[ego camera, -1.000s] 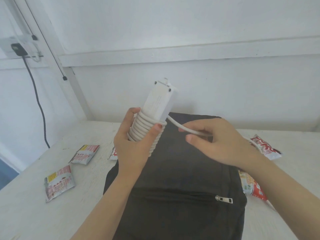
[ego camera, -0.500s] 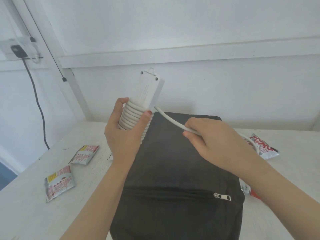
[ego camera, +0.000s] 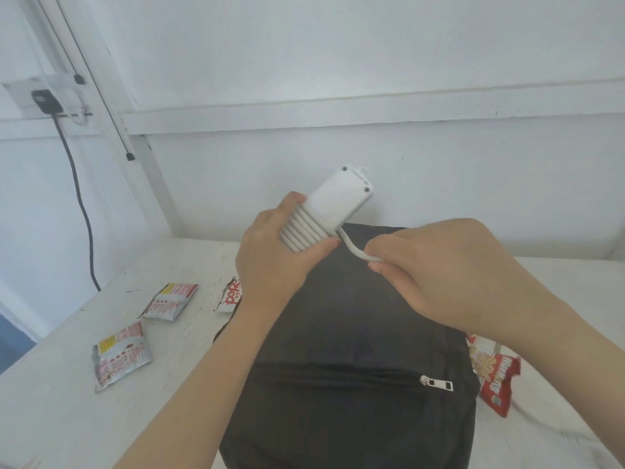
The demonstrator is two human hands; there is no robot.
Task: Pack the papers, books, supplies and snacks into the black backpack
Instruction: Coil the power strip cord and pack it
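The black backpack (ego camera: 355,340) lies flat on the white table (ego camera: 61,411), its front zipper closed with the silver pull (ego camera: 436,384) at the right. Above its far end my left hand (ego camera: 270,255) grips a white power strip (ego camera: 333,201) with its cord coiled round the lower half. My right hand (ego camera: 446,275) pinches the free length of white cord (ego camera: 353,248) just right of the coil. Snack packets lie around the bag: two silver-red ones (ego camera: 120,355) (ego camera: 169,301) at the left, a third (ego camera: 231,294) against the bag's left edge, a red one (ego camera: 497,377) at the right.
A white wall runs close behind the table. At the upper left a wall socket holds a black plug (ego camera: 44,99) whose black cable hangs down past the table's left edge. A white diagonal frame bar (ego camera: 111,96) stands in the back left corner.
The power strip has tilted to the right and turned its flat back to the camera. My right hand has slid closer to the coil, so the free cord between the hands is shorter.
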